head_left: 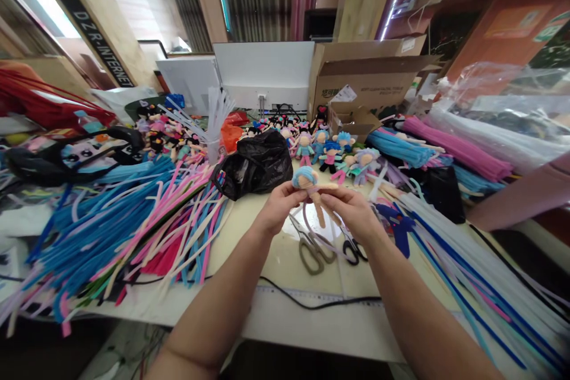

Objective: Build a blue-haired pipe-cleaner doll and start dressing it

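Between my two hands, above the table, is a small pipe-cleaner doll (305,178) with light blue hair and a beige body and legs. My left hand (285,205) pinches it on its left side, near the head and arm. On the other side my right hand (351,208) grips its outstretched arm. A thin lilac pipe cleaner (327,244) hangs down below the doll. Under my hands lie grey-handled scissors (310,254) and black-handled scissors (351,251). A blue glue gun (399,228) rests just right of my right hand.
Bundles of blue and pink pipe cleaners (111,231) cover the left; pale ones (481,261) lie right. A black plastic bag (258,160) sits behind my left hand. Finished dolls (330,155) stand at the back before a cardboard box (369,80). A black cable (312,306) crosses the front.
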A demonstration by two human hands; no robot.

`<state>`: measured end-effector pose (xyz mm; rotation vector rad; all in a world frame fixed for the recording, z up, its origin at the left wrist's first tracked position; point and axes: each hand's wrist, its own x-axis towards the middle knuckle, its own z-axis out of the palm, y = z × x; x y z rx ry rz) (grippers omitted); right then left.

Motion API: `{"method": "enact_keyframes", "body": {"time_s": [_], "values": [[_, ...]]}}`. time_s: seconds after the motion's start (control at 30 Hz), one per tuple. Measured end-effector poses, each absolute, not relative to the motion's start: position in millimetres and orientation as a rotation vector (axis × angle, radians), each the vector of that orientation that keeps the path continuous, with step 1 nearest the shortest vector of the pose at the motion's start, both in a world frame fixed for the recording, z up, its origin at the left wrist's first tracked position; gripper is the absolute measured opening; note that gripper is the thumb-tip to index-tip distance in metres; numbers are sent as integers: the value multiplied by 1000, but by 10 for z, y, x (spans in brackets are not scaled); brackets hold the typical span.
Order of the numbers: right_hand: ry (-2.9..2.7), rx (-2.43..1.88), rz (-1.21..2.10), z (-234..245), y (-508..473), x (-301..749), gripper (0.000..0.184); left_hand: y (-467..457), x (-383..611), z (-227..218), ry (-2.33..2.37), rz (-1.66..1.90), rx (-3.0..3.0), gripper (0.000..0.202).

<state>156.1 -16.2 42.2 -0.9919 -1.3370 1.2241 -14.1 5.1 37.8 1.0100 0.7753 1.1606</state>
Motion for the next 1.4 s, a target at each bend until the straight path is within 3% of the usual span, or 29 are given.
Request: {"method": "enact_keyframes", "body": {"time_s": [0.5, 0.87, 1.4], "values": [[-1300, -841, 1334, 585, -393, 1468, 32, -205, -290, 774, 841, 1172, 1094, 23], [-1135, -911, 1311, 266, -318, 1495, 29, -57, -169, 521, 939, 1008, 1182, 28], [-1026, -1033, 1278, 168, -265, 1525, 30, 1, -122, 367, 934, 955, 1200, 28]]}}
